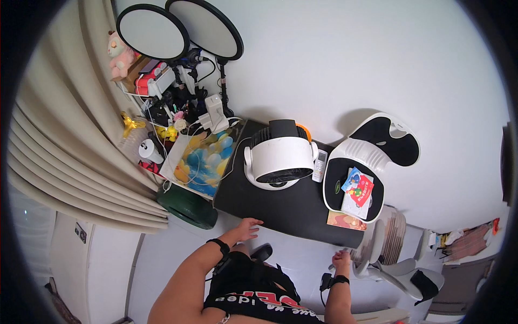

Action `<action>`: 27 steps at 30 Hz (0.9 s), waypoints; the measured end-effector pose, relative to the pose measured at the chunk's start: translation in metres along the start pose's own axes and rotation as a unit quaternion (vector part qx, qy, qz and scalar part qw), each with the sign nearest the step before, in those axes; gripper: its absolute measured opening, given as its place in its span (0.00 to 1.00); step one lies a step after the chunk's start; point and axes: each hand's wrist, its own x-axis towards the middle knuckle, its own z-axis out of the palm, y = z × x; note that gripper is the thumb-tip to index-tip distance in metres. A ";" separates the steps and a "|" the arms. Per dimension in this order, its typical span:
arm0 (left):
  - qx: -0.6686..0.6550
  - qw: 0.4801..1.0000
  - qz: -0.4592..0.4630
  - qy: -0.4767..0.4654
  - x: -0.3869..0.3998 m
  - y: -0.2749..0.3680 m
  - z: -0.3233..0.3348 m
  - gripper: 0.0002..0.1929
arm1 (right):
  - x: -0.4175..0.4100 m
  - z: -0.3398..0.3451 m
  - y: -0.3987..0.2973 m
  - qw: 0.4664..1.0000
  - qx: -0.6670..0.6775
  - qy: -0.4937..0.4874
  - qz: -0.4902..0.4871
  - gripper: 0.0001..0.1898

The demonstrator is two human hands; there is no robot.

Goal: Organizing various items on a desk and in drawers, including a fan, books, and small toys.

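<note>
My left hand [247,230], fingers apart and holding nothing, hovers by the front edge of a black tabletop [251,206]. Near the table's front right corner is my right hand [341,258], its fingers curled; whether it holds anything or touches the corner is unclear. On the tabletop stands a white air-circulator fan [282,158], with an air-conditioner remote control [319,166] against its right side. Further right rests a white posture seat [356,148] with black pads. A red and blue printed packet [359,188] lies on a pale flat box [352,207] upon it.
An orange printed card [346,220] is partly under the seat. At left are a balloon-print surface [208,158], cables, a white power adapter [216,113] and round ring lights [153,31]. A green bin [187,206] stands below. A grey office chair [398,273] is at right.
</note>
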 end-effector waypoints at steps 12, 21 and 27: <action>0.187 0.980 -0.059 -0.036 -0.012 0.022 -0.008 0.13 | -0.003 0.038 0.038 0.991 0.087 -0.072 0.072 0.06; 0.208 0.959 0.178 -0.073 -0.108 0.146 -0.093 0.09 | -0.107 0.160 0.143 0.519 -0.752 -0.329 0.240 0.13; 0.561 0.569 0.438 0.413 -0.124 0.202 -0.197 0.14 | -0.206 0.342 0.235 0.562 -0.562 -0.599 0.096 0.19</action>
